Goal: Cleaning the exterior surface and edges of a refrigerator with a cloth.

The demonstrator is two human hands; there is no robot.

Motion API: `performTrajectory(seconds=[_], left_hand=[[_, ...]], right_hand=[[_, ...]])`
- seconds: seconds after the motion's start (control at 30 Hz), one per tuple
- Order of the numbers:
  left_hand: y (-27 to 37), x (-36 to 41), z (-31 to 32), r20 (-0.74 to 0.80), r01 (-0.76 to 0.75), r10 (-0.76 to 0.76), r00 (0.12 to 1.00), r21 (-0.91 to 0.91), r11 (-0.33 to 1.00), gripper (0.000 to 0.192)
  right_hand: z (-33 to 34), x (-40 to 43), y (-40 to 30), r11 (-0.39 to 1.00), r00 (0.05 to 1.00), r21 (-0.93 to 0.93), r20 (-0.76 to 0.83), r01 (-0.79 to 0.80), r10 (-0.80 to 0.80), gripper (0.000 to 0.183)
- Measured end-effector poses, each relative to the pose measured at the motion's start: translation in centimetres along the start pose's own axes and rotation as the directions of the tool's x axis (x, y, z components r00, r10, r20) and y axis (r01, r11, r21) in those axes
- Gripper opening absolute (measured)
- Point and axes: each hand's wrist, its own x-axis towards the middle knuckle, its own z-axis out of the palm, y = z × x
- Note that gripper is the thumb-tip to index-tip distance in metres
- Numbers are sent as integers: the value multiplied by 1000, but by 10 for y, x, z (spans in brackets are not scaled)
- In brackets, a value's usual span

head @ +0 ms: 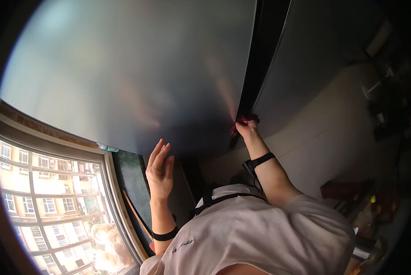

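A large glossy grey door panel (150, 68), which looks like a refrigerator's, fills the upper view and mirrors both arms faintly. Along its right edge runs a black recessed strip (265, 44), with a second dark panel (305, 44) beyond it. My right hand (247, 128) grips a dark red cloth (255, 118) at the lower end of that strip; part of the cloth shows on either side of the hand. In front of the grey panel my left hand (160, 168) is raised, fingers apart and holding nothing. Whether its fingertips touch the surface, I cannot tell.
A barred window (54, 202) is at lower left, with buildings outside. Beside its frame are a dark green surface (131, 175) and a thin wooden stick (136, 211). Pale floor tiles (295, 144) extend to the right, towards dim red items (346, 189) and clutter.
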Motion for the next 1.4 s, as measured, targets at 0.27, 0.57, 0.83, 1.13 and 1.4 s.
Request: performTrajectory(seconds=[0.27, 0.57, 0.83, 1.13, 1.4], left_hand=[[-11, -18, -9, 13, 93, -93, 996, -16, 996, 31], [-10, -18, 0, 20, 124, -122, 992, -76, 989, 31], [-16, -34, 8, 21, 180, -180, 983, -219, 959, 28], [-11, -32, 67, 412, 468, -289, 864, -444, 764, 28], [46, -17, 164, 694, 606, -73, 716, -566, 559, 36]], right_hand=[[82, -106, 1, 944, 937, 68, 158, -324, 310, 21], [95, -115, -3, 963, 941, -221, 262, -155, 212, 15], [22, -44, -11, 907, 995, -417, -90, -66, 31, 11], [25, -166, -41, 542, 914, -829, 317, 138, 252, 37], [53, -234, -52, -323, 770, -700, 561, 637, 303, 25]])
